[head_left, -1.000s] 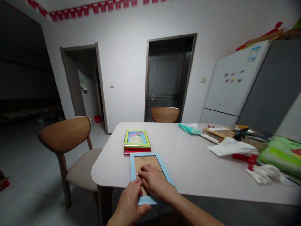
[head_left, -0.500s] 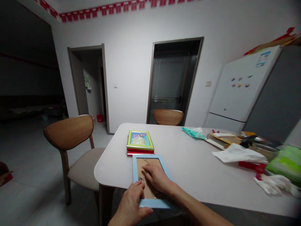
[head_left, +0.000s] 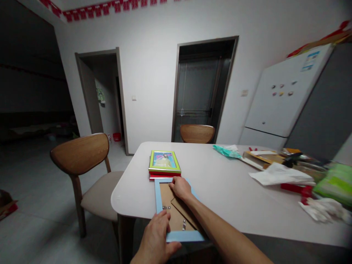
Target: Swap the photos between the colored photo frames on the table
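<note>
A light blue picture frame [head_left: 158, 198] lies face down at the table's near edge, its brown backing board [head_left: 176, 216] facing up. Small metal clips [head_left: 184, 224] show on the board, and a stand flap lies along its right side, partly under my forearm. My left hand [head_left: 156, 234] grips the frame's near left corner, thumb on the near rim and fingers over the left side. At the far end, my right hand [head_left: 181, 187] is closed, fingertips pressed down near the far rim; what they cover is hidden. Just beyond it sits a green picture frame [head_left: 165, 170] on a red one [head_left: 165, 176].
Along the right of the white table [head_left: 220, 190] lie a teal packet [head_left: 227, 151], a white paper sheet [head_left: 280, 174], crumpled tissue [head_left: 326, 209] and a green pack [head_left: 334, 185]. Wooden chairs stand at the left [head_left: 82, 154] and far side [head_left: 197, 133].
My right hand has moved from the middle of the backing board to its far end, uncovering the stand flap and a near clip. My left hand keeps its hold on the corner.
</note>
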A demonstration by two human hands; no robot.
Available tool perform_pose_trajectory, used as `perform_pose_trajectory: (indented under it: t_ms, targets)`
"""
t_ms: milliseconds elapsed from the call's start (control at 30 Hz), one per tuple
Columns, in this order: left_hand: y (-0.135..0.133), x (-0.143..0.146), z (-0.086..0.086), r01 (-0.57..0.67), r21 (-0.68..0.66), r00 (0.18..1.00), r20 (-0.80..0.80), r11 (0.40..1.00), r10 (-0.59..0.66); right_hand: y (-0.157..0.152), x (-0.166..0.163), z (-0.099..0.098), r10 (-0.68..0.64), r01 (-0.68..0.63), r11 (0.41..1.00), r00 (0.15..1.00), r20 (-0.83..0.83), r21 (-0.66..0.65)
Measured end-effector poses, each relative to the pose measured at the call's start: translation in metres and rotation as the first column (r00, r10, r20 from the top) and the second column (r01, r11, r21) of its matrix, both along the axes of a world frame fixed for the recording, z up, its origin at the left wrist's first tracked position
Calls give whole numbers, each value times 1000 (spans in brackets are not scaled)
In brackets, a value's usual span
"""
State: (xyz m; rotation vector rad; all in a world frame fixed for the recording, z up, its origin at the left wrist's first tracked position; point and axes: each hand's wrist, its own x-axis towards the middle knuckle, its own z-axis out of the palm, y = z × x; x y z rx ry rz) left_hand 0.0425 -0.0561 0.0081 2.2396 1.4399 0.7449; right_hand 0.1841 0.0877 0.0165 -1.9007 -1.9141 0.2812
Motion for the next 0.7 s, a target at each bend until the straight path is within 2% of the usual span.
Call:
perform_pose_trajectory:
  t_ms: [233, 333, 533, 700]
  targets:
    - [0, -1, 9, -4, -29, 999, -48, 1000, 3, 5, 0, -1, -57, 58, 997, 998, -9, 42]
    - [2, 3, 12, 0, -77, 993, -122, 997, -9, 5, 6, 4, -31, 35, 997, 998, -47, 69]
    - [9, 26, 12, 119, -74, 965, -225, 990, -133, 0, 27, 11, 37, -26, 995, 994, -103, 99]
    - [6, 34, 16, 74, -118, 971, -218, 990, -98, -4, 23, 4, 45, -38, 995, 996, -73, 88]
